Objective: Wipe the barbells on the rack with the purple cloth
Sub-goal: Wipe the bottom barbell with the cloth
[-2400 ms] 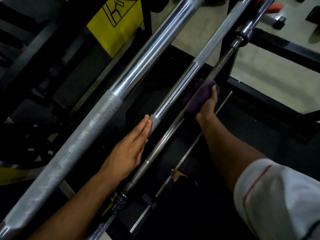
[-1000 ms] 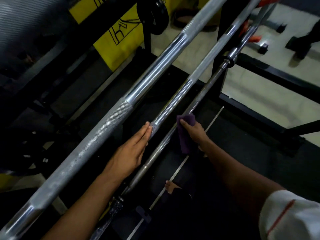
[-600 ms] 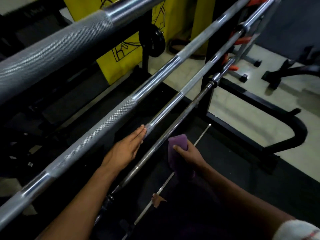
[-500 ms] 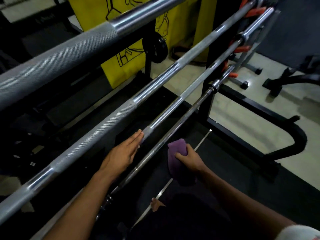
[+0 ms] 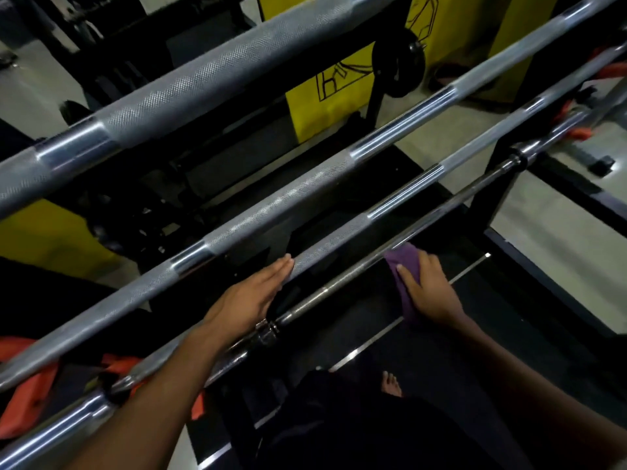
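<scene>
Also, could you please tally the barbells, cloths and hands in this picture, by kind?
Barbells: 4 (top, second, third, thin lowest)
Purple cloths: 1
Hands: 2 (left hand, right hand)
Total: 7

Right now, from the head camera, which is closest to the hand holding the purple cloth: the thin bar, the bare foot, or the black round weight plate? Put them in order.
From the right hand:
1. Thin bar, beside the hand, under the purple cloth.
2. Bare foot, below on the floor.
3. Black round weight plate, far up by the yellow panel.
</scene>
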